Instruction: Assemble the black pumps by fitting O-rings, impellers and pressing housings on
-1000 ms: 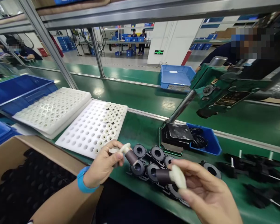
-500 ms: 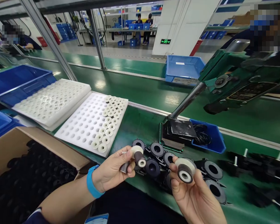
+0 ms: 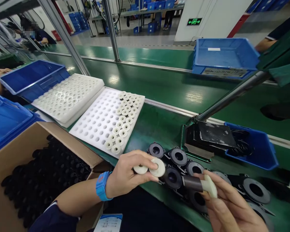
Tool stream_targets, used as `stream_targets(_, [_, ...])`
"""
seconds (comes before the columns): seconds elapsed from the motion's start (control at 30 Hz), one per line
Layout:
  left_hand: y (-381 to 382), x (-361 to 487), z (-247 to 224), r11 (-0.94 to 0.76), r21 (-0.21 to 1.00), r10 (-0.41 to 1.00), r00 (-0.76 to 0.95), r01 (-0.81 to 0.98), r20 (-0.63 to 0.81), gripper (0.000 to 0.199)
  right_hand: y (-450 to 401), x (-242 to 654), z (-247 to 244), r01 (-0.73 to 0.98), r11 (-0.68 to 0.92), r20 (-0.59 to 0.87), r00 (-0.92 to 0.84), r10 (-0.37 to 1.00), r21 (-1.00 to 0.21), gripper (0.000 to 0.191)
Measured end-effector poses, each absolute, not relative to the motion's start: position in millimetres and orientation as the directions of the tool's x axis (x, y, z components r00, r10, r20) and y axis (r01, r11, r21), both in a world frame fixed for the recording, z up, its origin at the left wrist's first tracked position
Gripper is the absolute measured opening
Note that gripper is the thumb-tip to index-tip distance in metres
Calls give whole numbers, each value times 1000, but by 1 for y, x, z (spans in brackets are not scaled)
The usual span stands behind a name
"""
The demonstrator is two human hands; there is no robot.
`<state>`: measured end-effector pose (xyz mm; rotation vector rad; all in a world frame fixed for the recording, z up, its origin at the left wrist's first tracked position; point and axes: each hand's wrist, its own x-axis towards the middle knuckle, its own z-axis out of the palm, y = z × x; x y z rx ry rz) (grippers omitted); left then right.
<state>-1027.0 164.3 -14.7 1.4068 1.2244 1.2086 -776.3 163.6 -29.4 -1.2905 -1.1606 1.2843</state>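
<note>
My left hand [image 3: 128,172] is closed around two cream flanged rotors. Thumb and fingers pinch the nearer flanged rotor [image 3: 160,167] with its round face showing. The second rotor [image 3: 139,169] sits deeper in the grip, its body hidden. In my right hand [image 3: 234,206] is another rotor [image 3: 194,183], held by its cream flange, its dark cylinder pointing left. Beneath and between the hands lie several black ring-topped housings [image 3: 172,178] on the green bench. Left of them, a white foam tray [image 3: 91,124] carries rows of the same flanged rotors [image 3: 122,132] along its right side.
A second foam tray [image 3: 70,96] is filled with rotors. An open cardboard box [image 3: 70,138] of black parts stands at left, near blue bins [image 3: 7,119]. A metal stand [image 3: 232,93] rises at right beside a blue bin [image 3: 261,154]. Other people's arms show at both edges.
Both hands have turned over the rotors: the left ones now show their flanges, and the right one points left. The view has shifted, moving bench items in the picture.
</note>
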Motion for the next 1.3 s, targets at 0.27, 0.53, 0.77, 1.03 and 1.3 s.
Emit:
stream_targets(0.27, [176, -1034, -29, -457, 760, 880, 108, 461, 463, 16, 172, -787, -18, 791, 175, 272, -12, 962, -585, 43])
stream_targets(0.53, [199, -1040, -34, -364, 767, 931, 198, 528, 306, 17, 203, -789, -26, 864, 431, 473, -275, 837, -261, 39])
stream_targets(0.77, [215, -1033, -37, -322, 790, 946, 219, 521, 241, 17, 213, -791, -30, 867, 440, 408, -323, 854, -234, 40])
stream_targets(1.03, [223, -1036, -35, -335, 734, 927, 348, 591, 144, 24, 226, -785, -37, 867, 495, 401, -434, 806, -55, 38])
stream_targets(1.3, [200, -1043, -28, -385, 730, 917, 325, 565, 232, 46, 225, -790, -28, 839, 542, 432, -507, 745, 49, 38])
